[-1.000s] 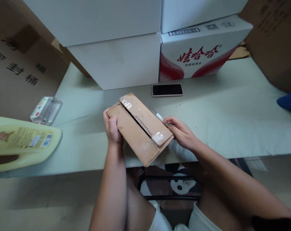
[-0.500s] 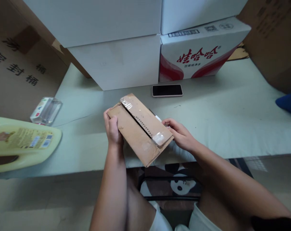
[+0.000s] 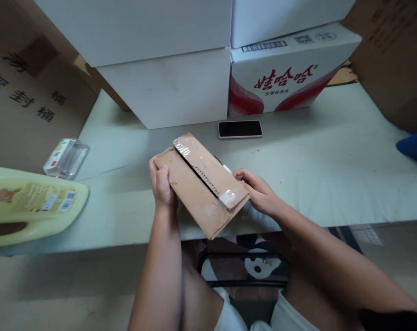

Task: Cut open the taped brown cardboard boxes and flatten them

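Note:
A flat brown cardboard parcel [image 3: 198, 184] with clear tape and a torn serrated strip along its top is held tilted above the near edge of the pale green table [image 3: 332, 174]. My left hand [image 3: 162, 183] grips its left end, fingers closed round the edge. At the parcel's right end sits my right hand [image 3: 259, 193], fingers curled and pinched on a small white thing [image 3: 228, 169] that shows just behind the parcel; I cannot make out what it is.
A dark phone [image 3: 240, 129] lies face up behind the parcel. White cartons [image 3: 167, 87] and a red-printed carton [image 3: 284, 73] are stacked at the back. A yellow jug [image 3: 29, 202] and a clear plastic pack [image 3: 66, 157] lie at the left; brown boxes flank both sides.
My right hand has slid a little left, closer in behind the parcel's right end, hiding more of the white thing. The parcel and left hand have barely moved.

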Motion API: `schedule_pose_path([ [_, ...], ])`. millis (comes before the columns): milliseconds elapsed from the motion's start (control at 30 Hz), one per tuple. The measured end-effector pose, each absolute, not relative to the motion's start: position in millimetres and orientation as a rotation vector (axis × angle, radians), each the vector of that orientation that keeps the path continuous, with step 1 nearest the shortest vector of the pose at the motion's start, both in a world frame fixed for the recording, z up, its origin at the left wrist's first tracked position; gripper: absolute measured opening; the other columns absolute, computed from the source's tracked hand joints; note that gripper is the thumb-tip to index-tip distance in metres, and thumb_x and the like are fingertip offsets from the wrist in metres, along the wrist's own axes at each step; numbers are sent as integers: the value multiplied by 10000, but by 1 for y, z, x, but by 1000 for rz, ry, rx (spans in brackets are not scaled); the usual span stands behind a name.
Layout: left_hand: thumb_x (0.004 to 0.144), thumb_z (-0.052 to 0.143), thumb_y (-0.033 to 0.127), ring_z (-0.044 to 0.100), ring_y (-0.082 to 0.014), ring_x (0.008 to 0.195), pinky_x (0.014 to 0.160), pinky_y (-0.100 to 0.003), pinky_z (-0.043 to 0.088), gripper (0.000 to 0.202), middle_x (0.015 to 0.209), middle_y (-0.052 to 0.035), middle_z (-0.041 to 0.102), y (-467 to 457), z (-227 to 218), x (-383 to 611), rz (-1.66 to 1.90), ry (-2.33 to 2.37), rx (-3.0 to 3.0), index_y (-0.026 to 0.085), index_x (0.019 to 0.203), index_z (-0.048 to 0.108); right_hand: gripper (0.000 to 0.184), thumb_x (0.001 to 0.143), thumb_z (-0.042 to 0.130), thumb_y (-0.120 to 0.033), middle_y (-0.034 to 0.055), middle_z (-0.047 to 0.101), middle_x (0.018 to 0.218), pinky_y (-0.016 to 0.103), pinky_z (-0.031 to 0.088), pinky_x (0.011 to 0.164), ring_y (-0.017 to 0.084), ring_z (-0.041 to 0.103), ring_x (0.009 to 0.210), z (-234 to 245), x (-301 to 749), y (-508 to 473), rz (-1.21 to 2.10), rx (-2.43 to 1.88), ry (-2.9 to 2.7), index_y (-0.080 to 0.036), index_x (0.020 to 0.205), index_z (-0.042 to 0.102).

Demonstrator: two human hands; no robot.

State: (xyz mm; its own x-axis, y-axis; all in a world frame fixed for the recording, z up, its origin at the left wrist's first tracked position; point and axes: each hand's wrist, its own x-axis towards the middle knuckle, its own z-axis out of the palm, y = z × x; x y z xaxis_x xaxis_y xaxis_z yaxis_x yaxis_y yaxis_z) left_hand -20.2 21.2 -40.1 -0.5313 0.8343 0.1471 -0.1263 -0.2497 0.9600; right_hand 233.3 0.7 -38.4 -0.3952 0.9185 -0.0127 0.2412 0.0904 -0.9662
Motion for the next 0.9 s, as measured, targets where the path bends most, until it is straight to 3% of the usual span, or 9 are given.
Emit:
schedule_pose_path([
  [367,745,681,464,566,-190,856,731,-297,479,402,983,-52,579,22,-39,-18,1865,1312,887,232,1046,549,327,928,476,-361,55,684,980,324,476,736,166,598,779,-33,234,2,1321,-1145,-1596,-217,1176,633],
  [533,731,690,470,559,-185,835,712,-289,477,397,950,-43,579,22,-38,-17,1887,1301,859,232,1015,548,305,893,497,-374,66,706,948,354,479,750,192,607,791,-31,235,2,1312,-1167,-1506,-222,1116,640],
  [633,764,671,490,564,-193,850,739,-302,473,392,957,-41,566,22,-38,-17,1868,1311,892,238,1029,531,387,914,352,-383,76,693,919,334,432,590,160,499,575,-25,238,5,1484,-1160,-1330,-228,1164,603],
  [733,778,665,468,567,-198,859,739,-303,470,364,963,-45,565,21,-37,-17,1857,1306,888,243,1031,532,560,933,139,-293,88,667,887,339,398,541,144,355,477,-14,241,9,1537,-1207,-1162,-225,1304,552],
  [800,760,676,448,561,-195,849,720,-295,468,356,960,-47,571,21,-37,-16,1864,1295,865,243,1016,539,582,909,149,-238,66,637,830,334,385,555,140,289,474,-9,243,11,1539,-1240,-1076,-241,1321,560],
  [900,736,692,429,556,-185,837,706,-280,467,363,953,-45,582,21,-37,-16,1882,1274,827,236,1008,549,482,829,348,-261,-9,561,713,297,333,548,118,211,469,-10,244,11,1633,-1111,-875,-292,1230,613],
])
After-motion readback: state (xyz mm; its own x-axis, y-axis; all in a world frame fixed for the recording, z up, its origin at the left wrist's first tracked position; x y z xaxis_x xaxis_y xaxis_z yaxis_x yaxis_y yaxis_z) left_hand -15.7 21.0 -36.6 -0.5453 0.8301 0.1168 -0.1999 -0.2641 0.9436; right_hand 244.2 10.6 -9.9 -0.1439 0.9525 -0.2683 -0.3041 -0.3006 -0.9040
